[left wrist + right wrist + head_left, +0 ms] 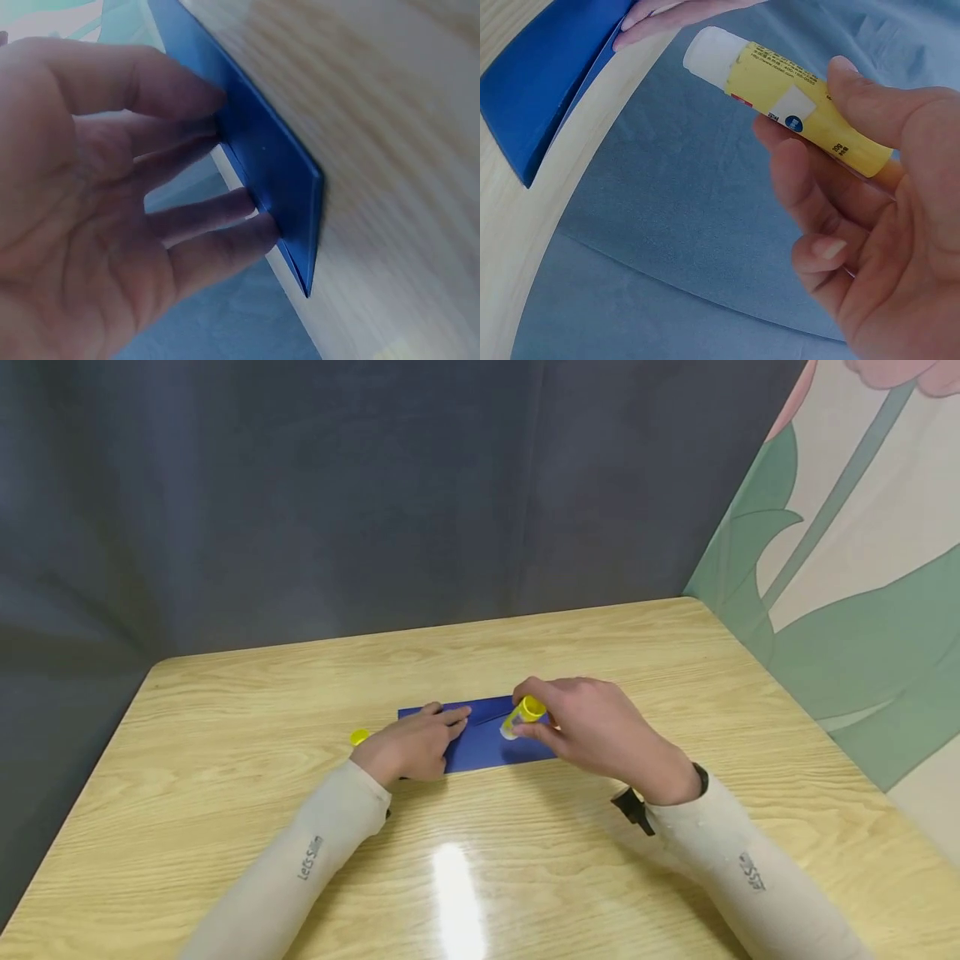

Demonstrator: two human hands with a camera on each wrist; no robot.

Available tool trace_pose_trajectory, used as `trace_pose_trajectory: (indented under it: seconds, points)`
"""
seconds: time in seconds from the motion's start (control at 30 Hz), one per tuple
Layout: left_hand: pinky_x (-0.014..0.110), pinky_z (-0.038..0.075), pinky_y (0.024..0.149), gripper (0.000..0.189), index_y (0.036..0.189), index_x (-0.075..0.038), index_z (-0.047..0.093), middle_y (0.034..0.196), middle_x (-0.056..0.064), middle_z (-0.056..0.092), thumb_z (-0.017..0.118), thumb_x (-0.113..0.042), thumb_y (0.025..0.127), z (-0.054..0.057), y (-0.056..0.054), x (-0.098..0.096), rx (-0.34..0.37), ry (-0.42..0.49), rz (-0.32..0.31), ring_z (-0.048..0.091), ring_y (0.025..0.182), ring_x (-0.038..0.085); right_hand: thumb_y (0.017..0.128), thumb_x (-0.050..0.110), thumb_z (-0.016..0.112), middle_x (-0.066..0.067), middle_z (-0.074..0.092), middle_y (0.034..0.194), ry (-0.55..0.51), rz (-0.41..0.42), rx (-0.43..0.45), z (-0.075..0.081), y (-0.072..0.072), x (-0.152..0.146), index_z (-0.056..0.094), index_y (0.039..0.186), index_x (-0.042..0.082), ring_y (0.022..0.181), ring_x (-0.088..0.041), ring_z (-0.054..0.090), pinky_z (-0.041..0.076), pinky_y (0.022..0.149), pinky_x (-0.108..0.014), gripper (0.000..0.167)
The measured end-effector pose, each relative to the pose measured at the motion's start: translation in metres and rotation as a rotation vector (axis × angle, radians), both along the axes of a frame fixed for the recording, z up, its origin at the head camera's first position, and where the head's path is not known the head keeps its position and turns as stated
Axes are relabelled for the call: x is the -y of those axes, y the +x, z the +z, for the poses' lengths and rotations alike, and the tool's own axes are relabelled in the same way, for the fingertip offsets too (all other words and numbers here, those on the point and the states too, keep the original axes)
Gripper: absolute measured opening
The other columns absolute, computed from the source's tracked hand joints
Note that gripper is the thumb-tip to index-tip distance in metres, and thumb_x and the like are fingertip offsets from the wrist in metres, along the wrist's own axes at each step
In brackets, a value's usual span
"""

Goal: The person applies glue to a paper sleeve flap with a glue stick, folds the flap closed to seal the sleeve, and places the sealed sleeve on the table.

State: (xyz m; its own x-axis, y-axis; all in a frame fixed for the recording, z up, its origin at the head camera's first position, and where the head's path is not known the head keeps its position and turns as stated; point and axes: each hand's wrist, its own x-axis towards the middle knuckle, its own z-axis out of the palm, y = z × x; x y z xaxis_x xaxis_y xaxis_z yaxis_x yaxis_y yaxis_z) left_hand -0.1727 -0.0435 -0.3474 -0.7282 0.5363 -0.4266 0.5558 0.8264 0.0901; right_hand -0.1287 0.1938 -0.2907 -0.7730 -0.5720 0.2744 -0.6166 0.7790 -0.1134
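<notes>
A folded piece of blue paper (480, 749) lies on the table, one layer lifting slightly along its edge in the right wrist view. My left hand (420, 743) rests on its left part, fingers spread and fairly straight, fingertips touching the paper (277, 165). Between thumb and fingers my right hand (600, 727) holds a yellow glue stick (802, 105), tilted, its white end pointing down toward the paper. From the head view I cannot tell whether that end touches the paper. Beside my left wrist sits a yellow cap (360, 737), partly hidden by the hand.
The light wood table (225, 793) ends at a dark curtain (412, 510) behind. On the right rises a wall panel (862, 610) with a painted flower. A black wrist strap piece (633, 810) hangs under the right wrist.
</notes>
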Motion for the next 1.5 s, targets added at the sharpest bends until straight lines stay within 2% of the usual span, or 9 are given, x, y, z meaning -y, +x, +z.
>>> trace_pose_trajectory:
  seconds: [0.13, 0.33, 0.53, 0.7, 0.9, 1.0, 1.2, 1.4, 1.5]
  points:
    - [0.052, 0.026, 0.122, 0.062, 0.157, -0.021, 0.030, 0.167, -0.005, 0.018, 0.046, -0.014, 0.098, 0.002, -0.002, -0.003, 0.041, 0.038, 0.033, 0.018, 0.154, 0.036, 0.085, 0.040, 0.078, 0.008, 0.064, 0.068, 0.000, -0.002, -0.007, -0.001, 0.000, 0.001, 0.066, 0.110, 0.020, 0.057, -0.004, 0.052, 0.044, 0.055, -0.025, 0.034]
    - [0.049, 0.027, 0.122, 0.057, 0.155, -0.020, 0.035, 0.166, -0.001, 0.025, 0.048, -0.014, 0.099, 0.004, -0.004, -0.011, -0.016, 0.002, 0.018, 0.025, 0.151, 0.040, 0.086, 0.040, 0.077, 0.007, 0.065, 0.070, -0.003, 0.002, -0.009, -0.001, 0.001, 0.001, 0.065, 0.110, 0.020, 0.058, -0.004, 0.055, 0.045, 0.056, -0.025, 0.034]
    - [0.046, 0.025, 0.123, 0.054, 0.153, -0.018, 0.037, 0.165, 0.000, 0.028, 0.048, -0.014, 0.100, 0.003, -0.004, -0.012, -0.050, -0.013, 0.008, 0.028, 0.150, 0.037, 0.086, 0.040, 0.077, 0.007, 0.065, 0.069, -0.007, 0.012, -0.015, -0.001, 0.001, 0.002, 0.066, 0.110, 0.019, 0.057, -0.004, 0.054, 0.045, 0.055, -0.025, 0.034]
    - [0.042, 0.021, 0.125, 0.054, 0.153, -0.014, 0.037, 0.165, 0.001, 0.027, 0.046, -0.009, 0.100, 0.002, 0.001, -0.010, -0.021, 0.033, 0.033, 0.025, 0.153, 0.030, 0.086, 0.039, 0.077, 0.007, 0.065, 0.069, -0.005, 0.009, -0.017, 0.001, 0.002, 0.002, 0.066, 0.110, 0.020, 0.058, -0.004, 0.054, 0.045, 0.055, -0.025, 0.032]
    - [0.045, 0.023, 0.124, 0.052, 0.153, -0.012, 0.038, 0.165, -0.001, 0.027, 0.044, -0.006, 0.102, 0.005, 0.002, -0.009, 0.022, 0.079, 0.082, 0.025, 0.152, 0.034, 0.086, 0.040, 0.077, 0.007, 0.065, 0.069, -0.004, 0.002, -0.018, 0.001, 0.003, 0.001, 0.066, 0.109, 0.020, 0.057, -0.004, 0.053, 0.044, 0.055, -0.025, 0.033]
    - [0.044, 0.025, 0.123, 0.049, 0.153, -0.011, 0.039, 0.164, 0.002, 0.030, 0.044, -0.007, 0.104, 0.004, -0.001, -0.007, 0.017, 0.070, 0.060, 0.027, 0.151, 0.032, 0.086, 0.040, 0.077, 0.008, 0.064, 0.069, 0.001, 0.003, -0.021, 0.001, 0.004, 0.002, 0.066, 0.109, 0.020, 0.057, -0.004, 0.053, 0.044, 0.055, -0.025, 0.033]
    - [0.041, 0.035, 0.118, 0.048, 0.147, -0.011, 0.050, 0.155, 0.007, 0.046, 0.053, -0.004, 0.100, 0.002, -0.004, -0.009, -0.056, 0.102, 0.015, 0.044, 0.143, 0.027, 0.087, 0.039, 0.077, 0.008, 0.064, 0.069, -0.001, 0.002, -0.021, 0.000, 0.004, 0.000, 0.066, 0.111, 0.020, 0.058, -0.004, 0.053, 0.045, 0.055, -0.026, 0.033]
    - [0.050, 0.037, 0.116, 0.052, 0.156, -0.022, 0.035, 0.164, 0.003, 0.029, 0.047, -0.017, 0.105, 0.000, -0.004, -0.011, -0.113, -0.018, -0.031, 0.032, 0.148, 0.039, 0.086, 0.040, 0.077, 0.008, 0.064, 0.069, 0.006, 0.004, -0.023, 0.001, 0.002, -0.002, 0.066, 0.113, 0.019, 0.058, -0.004, 0.053, 0.045, 0.055, -0.025, 0.035]
    - [0.050, 0.038, 0.115, 0.052, 0.155, -0.023, 0.034, 0.165, 0.001, 0.026, 0.046, -0.021, 0.105, 0.000, -0.003, -0.012, -0.123, -0.038, -0.023, 0.030, 0.149, 0.039, 0.086, 0.039, 0.078, 0.007, 0.064, 0.069, 0.004, 0.009, -0.035, 0.001, 0.001, -0.002, 0.066, 0.113, 0.020, 0.058, -0.005, 0.053, 0.044, 0.055, -0.025, 0.035]
